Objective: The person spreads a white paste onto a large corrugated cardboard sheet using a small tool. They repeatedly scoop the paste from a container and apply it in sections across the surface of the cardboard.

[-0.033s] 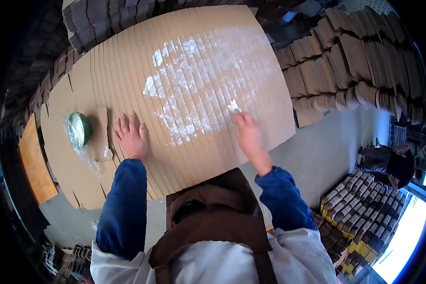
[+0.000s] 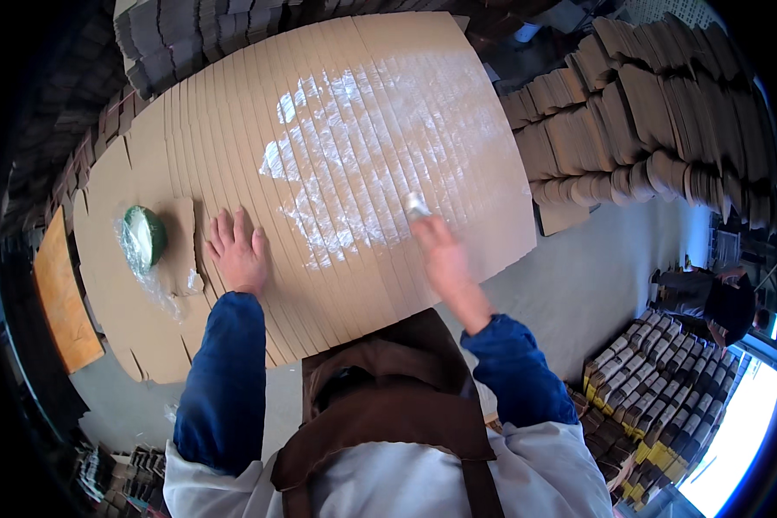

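Observation:
Overlapping brown cardboard sheets [image 2: 233, 138] lie fanned out in front of me, their edges forming many narrow strips. White paste [image 2: 319, 164] is smeared across the middle and right of them. My right hand [image 2: 445, 259] is closed round a small brush [image 2: 417, 205] with a whitish tip, at the paste's near edge; motion blurs both. Palm down, my left hand [image 2: 238, 255] rests open on the strips left of the paste. Beside it, on a small cardboard piece [image 2: 181, 233], a green bowl [image 2: 151, 235] holds something white, with clear plastic film [image 2: 151, 281] around it.
Tall stacks of cardboard [image 2: 639, 112] stand at the far right, with more grey-brown stacks [image 2: 181, 39] behind the sheets. An orange-brown board [image 2: 65, 293] leans at the left. Bundled stacks [image 2: 656, 371] sit at the lower right, near another person [image 2: 725, 298].
My right hand and the brush have moved slightly left and toward me over the paste. The left hand stays in place.

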{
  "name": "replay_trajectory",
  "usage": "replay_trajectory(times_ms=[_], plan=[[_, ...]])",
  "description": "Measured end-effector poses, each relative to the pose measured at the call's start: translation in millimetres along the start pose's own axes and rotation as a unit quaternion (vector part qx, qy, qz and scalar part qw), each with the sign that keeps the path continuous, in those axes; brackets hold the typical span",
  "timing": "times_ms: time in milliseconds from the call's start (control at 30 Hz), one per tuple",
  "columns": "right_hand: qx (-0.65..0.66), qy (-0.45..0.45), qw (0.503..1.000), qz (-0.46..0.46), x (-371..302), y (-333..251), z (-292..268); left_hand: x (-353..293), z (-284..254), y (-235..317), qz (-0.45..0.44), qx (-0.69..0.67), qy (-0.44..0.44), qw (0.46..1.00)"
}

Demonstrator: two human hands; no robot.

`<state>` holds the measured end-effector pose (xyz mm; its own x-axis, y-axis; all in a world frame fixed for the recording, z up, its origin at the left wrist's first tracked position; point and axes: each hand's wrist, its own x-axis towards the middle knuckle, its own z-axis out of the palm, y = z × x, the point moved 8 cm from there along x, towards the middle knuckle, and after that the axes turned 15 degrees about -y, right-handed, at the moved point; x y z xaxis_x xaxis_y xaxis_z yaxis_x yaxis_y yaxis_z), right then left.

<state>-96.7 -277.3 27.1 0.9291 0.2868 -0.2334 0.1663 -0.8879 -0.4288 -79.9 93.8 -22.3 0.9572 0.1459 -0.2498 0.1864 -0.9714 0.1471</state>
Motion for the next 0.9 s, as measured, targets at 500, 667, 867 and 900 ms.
replay_trajectory(times_ms=[500,667,867,900], plan=[[0.077,-0.05,0.994,-0.053,-25,35,-17,-1,1,3,0.011,0.001,0.017,1.0],[0.101,-0.011,0.991,-0.083,-28,11,-43,-5,2,-5,0.004,0.012,0.019,1.0],[0.082,-0.012,0.996,-0.033,-32,49,-38,-3,4,-5,0.012,0.002,0.018,1.0],[0.082,-0.029,0.995,-0.057,-33,36,-35,-5,4,-7,0.01,0.004,0.019,1.0]])
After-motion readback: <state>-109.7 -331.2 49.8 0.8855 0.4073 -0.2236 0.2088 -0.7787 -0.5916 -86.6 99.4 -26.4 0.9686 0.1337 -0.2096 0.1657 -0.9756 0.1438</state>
